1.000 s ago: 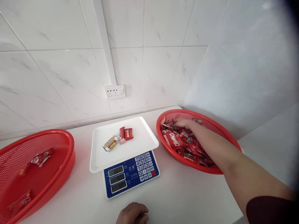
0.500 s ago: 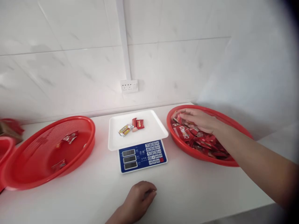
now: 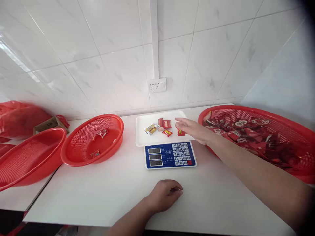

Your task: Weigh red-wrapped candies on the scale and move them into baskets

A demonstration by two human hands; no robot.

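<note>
My right hand (image 3: 194, 129) hovers flat over the right side of the white scale tray (image 3: 142, 137), fingers stretched out and holding nothing. Two small red candy packets (image 3: 167, 132) lie on the tray just by its fingertips, beside a few more red ones and a yellow-and-white one (image 3: 152, 128). The blue scale panel (image 3: 170, 155) faces me below the tray. My left hand (image 3: 165, 194) rests on the white counter near the front edge, fingers curled under. A large red basket (image 3: 290, 121) full of red packets stands at the right.
A red basket (image 3: 83, 157) with a few packets sits left of the scale. Another red basket (image 3: 14, 177) lies at the far left on a lower surface, with a red plastic bag (image 3: 19, 118) and cardboard box (image 3: 48, 124) behind. A wall socket (image 3: 157, 85) is above the scale.
My right hand left the right-hand basket and came over the scale tray, where two more red packets now lie. The camera view swung back and left, revealing more baskets.
</note>
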